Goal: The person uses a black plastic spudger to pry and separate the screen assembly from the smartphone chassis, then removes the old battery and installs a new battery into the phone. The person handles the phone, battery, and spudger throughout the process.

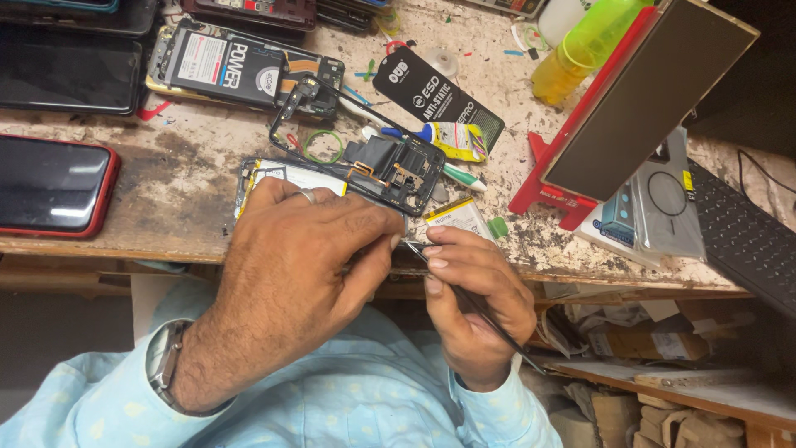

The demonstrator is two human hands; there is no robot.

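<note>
My left hand (298,265) rests at the near edge of the worn wooden workbench (166,216), fingers curled, thumb and fingertips pinched together on something too small to make out. A ring sits on one finger and a watch on the wrist. My right hand (473,290) grips black tweezers (464,299) whose tips meet my left fingertips. Just beyond my left hand lies an opened phone (332,178) with its white battery and bare circuit board showing. A loose black frame piece (303,99) lies tilted above it.
Another opened phone (240,70) lies at the back, a red-cased phone (54,187) at the left. A black tweezers pouch (435,95), a glue tube (452,139), a small battery (456,217), a tablet on a red stand (638,99), a yellow-green bottle (580,50) and a black keyboard (746,241) crowd the right.
</note>
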